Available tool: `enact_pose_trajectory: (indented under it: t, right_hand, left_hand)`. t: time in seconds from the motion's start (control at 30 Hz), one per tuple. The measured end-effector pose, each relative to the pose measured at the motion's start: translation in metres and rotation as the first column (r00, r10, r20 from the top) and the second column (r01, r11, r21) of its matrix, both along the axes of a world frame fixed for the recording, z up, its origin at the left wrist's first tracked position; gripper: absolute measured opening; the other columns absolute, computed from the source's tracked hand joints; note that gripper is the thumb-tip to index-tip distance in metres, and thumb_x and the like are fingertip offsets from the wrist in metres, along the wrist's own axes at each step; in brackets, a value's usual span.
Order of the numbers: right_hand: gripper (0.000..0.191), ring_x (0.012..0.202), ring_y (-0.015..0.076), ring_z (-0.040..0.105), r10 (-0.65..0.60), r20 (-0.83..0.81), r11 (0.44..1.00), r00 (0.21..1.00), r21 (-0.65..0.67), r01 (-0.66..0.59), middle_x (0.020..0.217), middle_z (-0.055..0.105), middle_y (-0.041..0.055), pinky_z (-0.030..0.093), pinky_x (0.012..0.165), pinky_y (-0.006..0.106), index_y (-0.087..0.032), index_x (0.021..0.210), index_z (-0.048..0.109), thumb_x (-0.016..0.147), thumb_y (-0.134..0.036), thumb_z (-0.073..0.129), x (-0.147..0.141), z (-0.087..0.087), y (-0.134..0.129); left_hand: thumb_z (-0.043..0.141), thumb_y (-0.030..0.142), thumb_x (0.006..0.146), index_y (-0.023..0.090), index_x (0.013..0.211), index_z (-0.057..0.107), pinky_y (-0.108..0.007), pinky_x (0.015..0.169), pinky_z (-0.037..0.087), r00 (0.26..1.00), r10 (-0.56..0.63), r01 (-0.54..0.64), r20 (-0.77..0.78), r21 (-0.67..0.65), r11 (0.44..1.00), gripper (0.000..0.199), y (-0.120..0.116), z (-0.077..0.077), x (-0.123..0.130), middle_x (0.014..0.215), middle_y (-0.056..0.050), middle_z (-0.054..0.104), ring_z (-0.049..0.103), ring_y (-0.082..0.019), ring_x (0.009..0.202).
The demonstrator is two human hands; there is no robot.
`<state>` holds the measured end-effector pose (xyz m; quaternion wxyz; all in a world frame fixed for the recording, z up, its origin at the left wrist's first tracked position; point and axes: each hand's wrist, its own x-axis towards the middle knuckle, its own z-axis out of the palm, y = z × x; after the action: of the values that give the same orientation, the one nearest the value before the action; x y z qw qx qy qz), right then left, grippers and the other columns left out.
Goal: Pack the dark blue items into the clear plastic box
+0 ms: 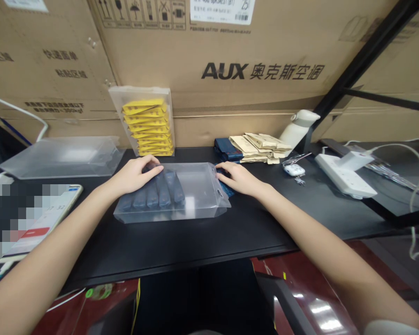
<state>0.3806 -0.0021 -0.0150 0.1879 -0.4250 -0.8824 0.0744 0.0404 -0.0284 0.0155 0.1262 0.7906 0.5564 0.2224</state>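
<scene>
A clear plastic box (202, 186) lies on the black table (195, 242) in front of me, with several dark blue packets (164, 188) lined up in its left part. My left hand (138, 174) rests over the box's upper left corner, thumb and fingers apart around its edge. At the box's right end, my right hand (239, 177) touches a blue packet (226, 186), its fingers bent over it and partly hiding it.
An upright clear box of yellow packets (148, 125) leans against the cardboard (181, 102). Beige packets (260, 146), a white bottle (298, 128) and a power strip (345, 177) are at the right. At the left are another clear box (63, 158) and a tablet (52, 209).
</scene>
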Motion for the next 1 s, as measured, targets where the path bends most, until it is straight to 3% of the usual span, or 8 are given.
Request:
enact_pose_trajectory:
  t: [1.0]
  right_hand:
    - [0.036, 0.105, 0.0295, 0.066, 0.007, 0.000, 1.000, 1.000, 0.024, -0.007, 0.116, 0.070, 0.0169, 0.052, 0.094, 0.048, -0.013, 0.121, 0.064, 0.097, -0.035, 0.050, 0.0007, -0.0009, 0.0005]
  left_hand:
    - [0.046, 0.059, 0.085, 0.021, 0.099, 0.062, -0.036, 0.089, 0.048, 1.000, 0.023, -0.024, -0.009, -0.019, 1.000, 0.043, -0.0020, 0.0040, 0.0019, 0.103, -0.006, 0.072, 0.064, -0.026, 0.094]
